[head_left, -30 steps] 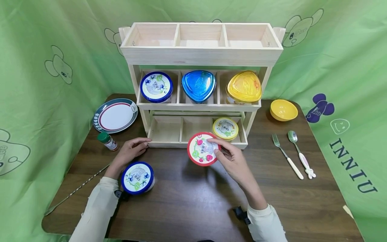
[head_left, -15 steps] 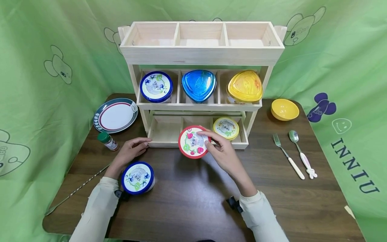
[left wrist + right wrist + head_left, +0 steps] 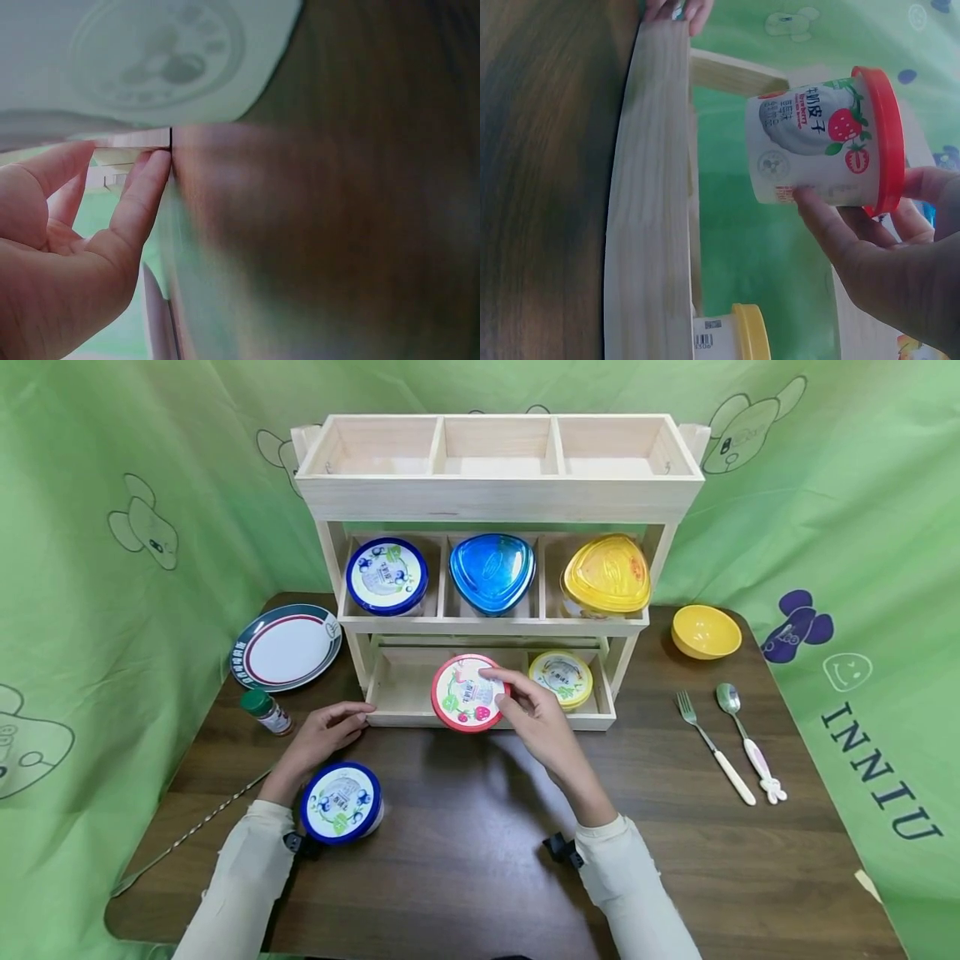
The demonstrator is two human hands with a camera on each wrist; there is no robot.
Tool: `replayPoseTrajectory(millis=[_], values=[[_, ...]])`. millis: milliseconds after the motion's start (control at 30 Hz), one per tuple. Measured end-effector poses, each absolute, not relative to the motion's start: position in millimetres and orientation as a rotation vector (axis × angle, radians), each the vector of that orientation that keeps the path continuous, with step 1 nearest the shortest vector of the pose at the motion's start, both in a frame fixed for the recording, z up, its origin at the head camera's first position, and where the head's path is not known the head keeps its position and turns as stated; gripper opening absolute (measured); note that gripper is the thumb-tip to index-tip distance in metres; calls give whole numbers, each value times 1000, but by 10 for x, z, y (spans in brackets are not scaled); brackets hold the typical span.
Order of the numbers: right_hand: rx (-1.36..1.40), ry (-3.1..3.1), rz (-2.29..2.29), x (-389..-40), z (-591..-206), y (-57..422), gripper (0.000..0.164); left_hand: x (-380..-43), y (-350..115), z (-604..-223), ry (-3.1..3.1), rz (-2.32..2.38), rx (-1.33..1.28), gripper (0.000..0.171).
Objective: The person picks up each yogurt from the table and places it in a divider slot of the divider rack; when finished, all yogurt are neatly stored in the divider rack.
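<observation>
My right hand (image 3: 536, 718) holds a paper tub with a red lid (image 3: 468, 693) and strawberry print, thumb and fingers around it near the lid. In the right wrist view the tub (image 3: 817, 142) is above the bottom tray's front board (image 3: 649, 187). My left hand (image 3: 326, 739) pinches the left front corner of the wooden shelf (image 3: 420, 718), as the left wrist view shows with fingertips (image 3: 156, 165) at the board end. A blue-lidded tub (image 3: 341, 802) stands beside the left forearm. A yellow-lidded tub (image 3: 560, 678) sits in the bottom tray's right compartment.
The middle tier carries a blue-lidded tub (image 3: 387, 577), a blue triangular-lidded container (image 3: 492, 574) and a yellow one (image 3: 607, 574). A plate (image 3: 287, 647) and green-capped bottle (image 3: 267, 712) lie left; a yellow bowl (image 3: 705, 633), fork (image 3: 716, 750) and spoon (image 3: 750, 747) right.
My right hand has carried the red-lidded tub leftward and toward the shelf, from in front of the yellow-lidded tub to over the bottom tray's middle. The left hand has stayed at the shelf corner.
</observation>
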State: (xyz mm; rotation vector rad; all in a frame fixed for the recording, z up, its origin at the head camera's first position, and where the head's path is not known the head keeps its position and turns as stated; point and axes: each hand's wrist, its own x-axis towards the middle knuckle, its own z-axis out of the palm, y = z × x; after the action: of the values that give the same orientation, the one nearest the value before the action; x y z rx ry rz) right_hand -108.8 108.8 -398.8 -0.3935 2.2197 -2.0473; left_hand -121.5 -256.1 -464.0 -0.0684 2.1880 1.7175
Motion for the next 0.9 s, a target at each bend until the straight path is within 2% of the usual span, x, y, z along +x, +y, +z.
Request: replayPoseTrajectory(millis=[433, 900], values=[[-314, 2334, -2049, -1245, -4102, 1058, 45, -1227, -2542, -4618, 2201, 1695, -108, 41], [-196, 2284, -2214, -1415, -4311, 950, 45, -1237, -2542, -4630, 2181, 1699, -120, 42]])
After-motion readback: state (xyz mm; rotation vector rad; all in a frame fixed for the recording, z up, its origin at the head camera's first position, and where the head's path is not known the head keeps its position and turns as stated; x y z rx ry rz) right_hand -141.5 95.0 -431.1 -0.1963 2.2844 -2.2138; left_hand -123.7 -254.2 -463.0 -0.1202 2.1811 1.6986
